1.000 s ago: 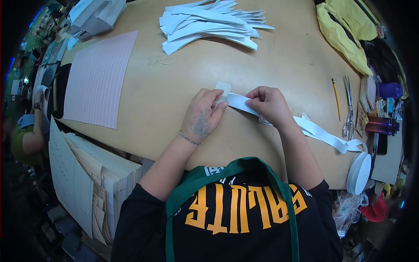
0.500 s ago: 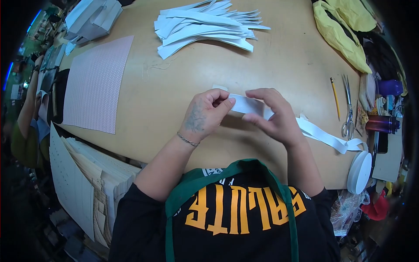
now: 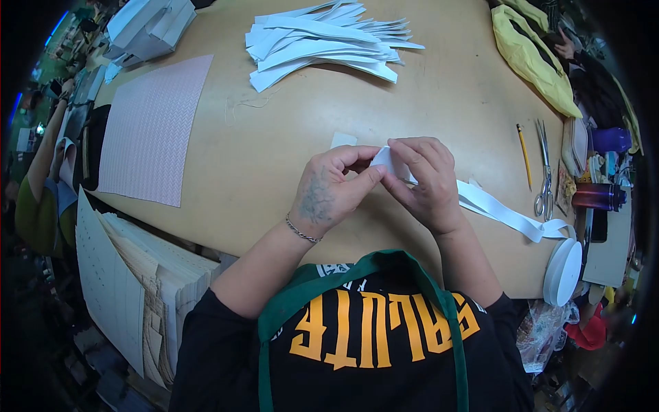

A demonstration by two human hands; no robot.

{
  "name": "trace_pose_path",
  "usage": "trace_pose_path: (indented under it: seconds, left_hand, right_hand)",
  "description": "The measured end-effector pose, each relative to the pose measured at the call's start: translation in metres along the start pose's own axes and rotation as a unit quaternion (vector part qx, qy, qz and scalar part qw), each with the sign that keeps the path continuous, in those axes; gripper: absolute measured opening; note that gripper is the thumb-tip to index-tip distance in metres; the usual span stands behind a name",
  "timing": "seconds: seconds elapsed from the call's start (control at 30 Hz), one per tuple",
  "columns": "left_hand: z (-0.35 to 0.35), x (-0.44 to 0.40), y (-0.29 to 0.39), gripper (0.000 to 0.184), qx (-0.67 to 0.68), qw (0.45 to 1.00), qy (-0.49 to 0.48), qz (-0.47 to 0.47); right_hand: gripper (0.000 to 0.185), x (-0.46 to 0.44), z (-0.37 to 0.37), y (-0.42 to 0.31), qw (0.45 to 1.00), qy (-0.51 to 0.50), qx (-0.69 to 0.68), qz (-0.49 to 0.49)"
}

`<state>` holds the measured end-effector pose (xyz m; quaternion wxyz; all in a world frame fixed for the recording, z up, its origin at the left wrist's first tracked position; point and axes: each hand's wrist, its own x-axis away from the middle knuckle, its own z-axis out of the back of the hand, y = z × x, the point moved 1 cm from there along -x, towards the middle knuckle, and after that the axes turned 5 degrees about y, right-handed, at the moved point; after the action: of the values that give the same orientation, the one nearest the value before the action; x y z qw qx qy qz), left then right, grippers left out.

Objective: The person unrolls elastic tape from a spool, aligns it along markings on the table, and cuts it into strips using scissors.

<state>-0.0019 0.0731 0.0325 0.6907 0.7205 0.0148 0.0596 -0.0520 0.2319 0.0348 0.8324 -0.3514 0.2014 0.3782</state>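
Note:
A white elastic band [image 3: 495,209] runs from a roll [image 3: 563,272] at the table's right edge to my hands. Its end stands up between my fingertips. My left hand [image 3: 336,185] pinches that end between thumb and fingers. Close beside it, my right hand [image 3: 422,175] is closed on the same band, thumb below and fingers above. The part of the band inside my right hand is hidden. Just behind my left fingers lies a small pale piece [image 3: 343,139] on the table.
A pile of white strips [image 3: 322,44] lies at the back. At left are a pink patterned sheet [image 3: 159,130] and large card sheets [image 3: 120,288]. A pencil [image 3: 524,156] and scissors [image 3: 544,168] lie at right, near yellow cloth [image 3: 532,62]. Other people are at both sides.
My right hand has moved in towards my left and closed on the band. My left hand has shifted slightly right. The short stretch of band between them is now mostly covered.

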Motion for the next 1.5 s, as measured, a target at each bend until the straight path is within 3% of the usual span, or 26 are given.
trace_pose_path:
  seconds: [0.47, 0.6, 0.73, 0.83, 1.0, 1.1, 1.13, 1.23, 1.33, 1.5]
  left_hand:
    - [-0.005, 0.002, 0.011, 0.024, -0.053, 0.998, 0.012, -0.001]
    - [-0.006, 0.000, 0.000, 0.018, 0.016, 0.998, 0.059, 0.010]
    - [-0.003, -0.001, -0.010, 0.016, -0.003, 0.993, 0.098, -0.060]
    - [0.000, -0.005, -0.012, 0.017, 0.026, 0.992, 0.126, -0.015]
    - [0.003, -0.013, -0.036, 0.020, 0.005, 0.989, 0.139, 0.053]
    - [-0.001, -0.015, -0.046, 0.020, -0.036, 0.987, 0.141, 0.068]
    - [-0.002, -0.016, -0.048, 0.020, -0.052, 0.987, 0.138, 0.069]
    - [-0.001, -0.016, -0.051, 0.018, -0.107, 0.984, 0.132, 0.058]
    - [0.001, -0.015, -0.049, 0.014, -0.266, 0.955, 0.117, -0.065]
    - [-0.003, -0.018, -0.052, 0.010, -0.278, 0.951, 0.112, -0.081]
  right_hand:
    - [0.038, 0.001, -0.002, 0.000, 0.999, 0.021, 0.024, 0.021]
    - [0.033, -0.004, -0.003, -0.001, 0.999, 0.022, -0.045, 0.012]
    - [0.036, -0.003, 0.014, 0.006, 0.952, -0.145, -0.192, -0.187]
    - [0.040, 0.014, 0.038, 0.035, 0.894, -0.253, -0.207, -0.307]
    - [0.031, 0.047, 0.104, 0.079, 0.879, -0.340, -0.082, -0.326]
    - [0.030, 0.064, 0.125, 0.107, 0.835, -0.322, -0.025, -0.446]
    - [0.030, 0.066, 0.125, 0.112, 0.837, -0.320, -0.001, -0.444]
    - [0.028, 0.067, 0.122, 0.118, 0.841, -0.322, 0.067, -0.430]
    - [0.029, 0.066, 0.114, 0.114, 0.829, -0.342, 0.099, -0.431]
    - [0.033, 0.053, 0.117, 0.102, 0.796, -0.359, 0.156, -0.461]
